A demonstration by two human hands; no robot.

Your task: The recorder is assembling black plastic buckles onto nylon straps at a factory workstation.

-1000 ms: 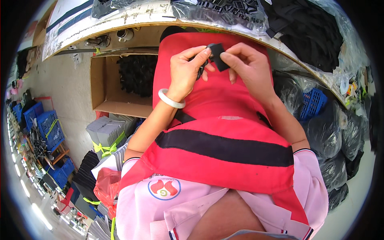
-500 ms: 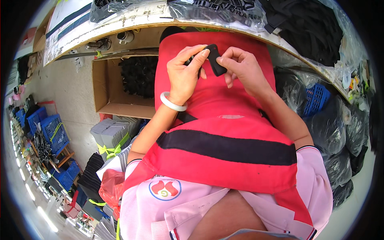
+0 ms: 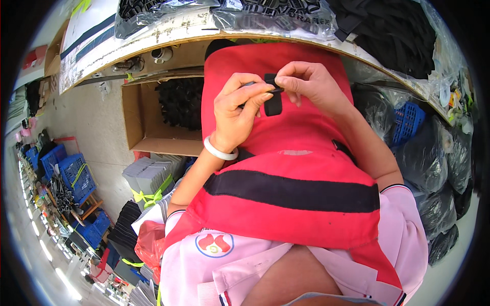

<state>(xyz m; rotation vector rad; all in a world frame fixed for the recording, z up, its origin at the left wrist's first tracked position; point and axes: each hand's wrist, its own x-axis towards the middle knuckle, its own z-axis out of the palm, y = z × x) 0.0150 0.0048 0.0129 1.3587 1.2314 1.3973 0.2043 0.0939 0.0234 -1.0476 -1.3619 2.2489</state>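
Over the red apron (image 3: 291, 125) on my lap, both my hands work on a short piece of black strap (image 3: 273, 106). My left hand (image 3: 236, 109), with a white bangle at its wrist, pinches it between thumb and fingers. A darker, hard-looking black part shows between those fingers, too small to make out. One wide flap of the strap hangs below the fingertips, another stands above them. My right hand (image 3: 314, 86) has thumb and forefinger pinched together at the strap's right edge; the other fingers curl behind.
Ahead is a worn white table edge (image 3: 196, 25) with clear bags of black plastic buckles (image 3: 275, 18) and a heap of black straps (image 3: 390, 35). Below it, a cardboard box (image 3: 135, 117) holds black pieces. Blue baskets (image 3: 74, 176) and tied grey bundles (image 3: 153, 173) are left, stuffed plastic bags (image 3: 426, 158) right.
The strap has turned from a slanted, flat-on position to a folded one, with a flap hanging down. My right hand has moved slightly up and pinches its edge; my left hand is slightly lower.
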